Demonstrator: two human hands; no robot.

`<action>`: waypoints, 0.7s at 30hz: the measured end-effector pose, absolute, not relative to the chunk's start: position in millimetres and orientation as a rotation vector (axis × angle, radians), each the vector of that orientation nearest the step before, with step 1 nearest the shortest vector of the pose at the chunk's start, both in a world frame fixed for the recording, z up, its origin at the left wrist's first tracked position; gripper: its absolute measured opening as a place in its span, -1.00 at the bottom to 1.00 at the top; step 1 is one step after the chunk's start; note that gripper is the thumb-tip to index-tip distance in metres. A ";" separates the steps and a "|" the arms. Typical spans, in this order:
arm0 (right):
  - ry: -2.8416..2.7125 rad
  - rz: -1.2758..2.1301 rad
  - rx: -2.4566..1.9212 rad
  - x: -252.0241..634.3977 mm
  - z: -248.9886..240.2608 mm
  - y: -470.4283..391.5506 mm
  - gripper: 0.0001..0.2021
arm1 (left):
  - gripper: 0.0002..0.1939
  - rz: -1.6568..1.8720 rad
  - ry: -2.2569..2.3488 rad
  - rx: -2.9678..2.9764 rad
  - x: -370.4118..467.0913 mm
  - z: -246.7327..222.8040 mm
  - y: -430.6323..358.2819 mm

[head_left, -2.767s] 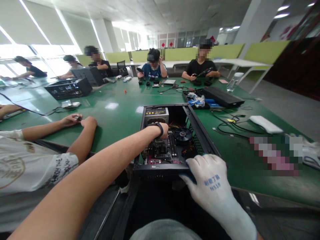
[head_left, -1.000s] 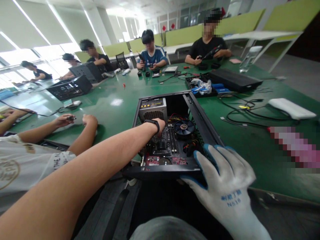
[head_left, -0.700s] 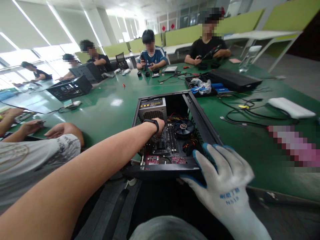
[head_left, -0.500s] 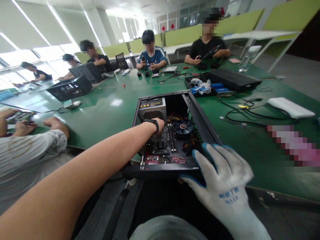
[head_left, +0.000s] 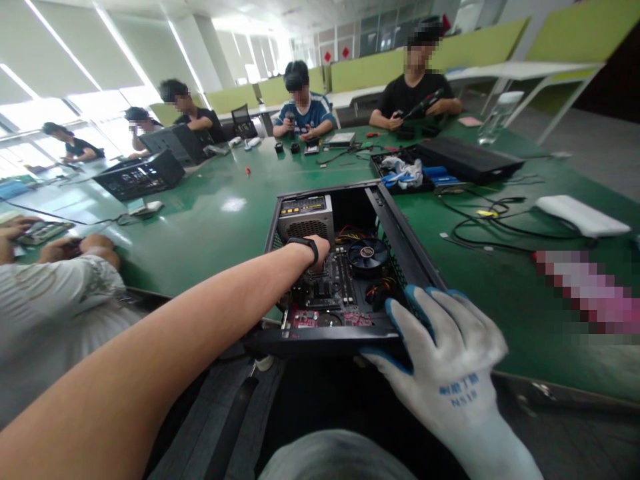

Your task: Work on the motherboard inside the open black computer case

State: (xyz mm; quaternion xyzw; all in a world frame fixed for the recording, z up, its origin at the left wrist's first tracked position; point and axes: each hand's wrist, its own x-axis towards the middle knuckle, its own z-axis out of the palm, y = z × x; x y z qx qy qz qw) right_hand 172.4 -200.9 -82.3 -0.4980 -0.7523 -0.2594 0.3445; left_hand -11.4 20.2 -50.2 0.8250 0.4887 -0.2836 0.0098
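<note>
An open black computer case [head_left: 325,343] lies at the table's near edge, its inside facing up. My bare left hand [head_left: 320,249], with a black band at the wrist, reaches in over the motherboard [head_left: 336,283], just below the grey power supply [head_left: 309,223]. Its fingers point down and are hidden by the hand itself. A round black cooling fan [head_left: 369,254] sits to its right among coloured wires. My right hand [head_left: 445,337], in a white and blue work glove, grips the case's near right corner, fingers over the rim and thumb against the front side.
Black cables [head_left: 470,223] and a white box-like object [head_left: 583,215] lie on the green table [head_left: 215,233] to the right. Behind the case is a black tray [head_left: 400,183] with gloves. A co-worker [head_left: 55,300] sits close on the left; others work across the table.
Both my hands and the case stay almost where they were. On the left, the co-worker's arms have shifted slightly, and the circuit board there has moved a little left.
</note>
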 end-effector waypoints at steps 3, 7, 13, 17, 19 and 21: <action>-1.948 -0.687 -1.293 172.3 -83.0 -200.8 -0.37 | -0.46 -0.919 1.519 2.585 -11.1 -49.9 19.9; -1.951 -0.683 -1.283 173.1 -83.9 -200.2 -0.36 | -0.49 -0.923 1.524 2.582 -11.0 -49.2 19.3; -1.956 -0.680 -1.274 174.0 -83.1 -200.7 -0.38 | -0.42 -0.905 1.523 2.587 -10.4 -47.2 17.4; -1.957 -0.681 -1.287 173.7 -84.2 -201.4 -0.36 | -0.44 -0.940 1.535 2.575 -6.5 -39.0 10.1; -1.959 -0.684 -1.291 173.5 -84.6 -201.6 -0.36 | -0.47 -0.967 1.530 2.565 -5.0 -35.2 6.8; -1.959 -0.686 -1.293 173.4 -84.6 -201.7 -0.36 | -0.49 -0.973 1.522 2.562 -5.0 -34.3 5.9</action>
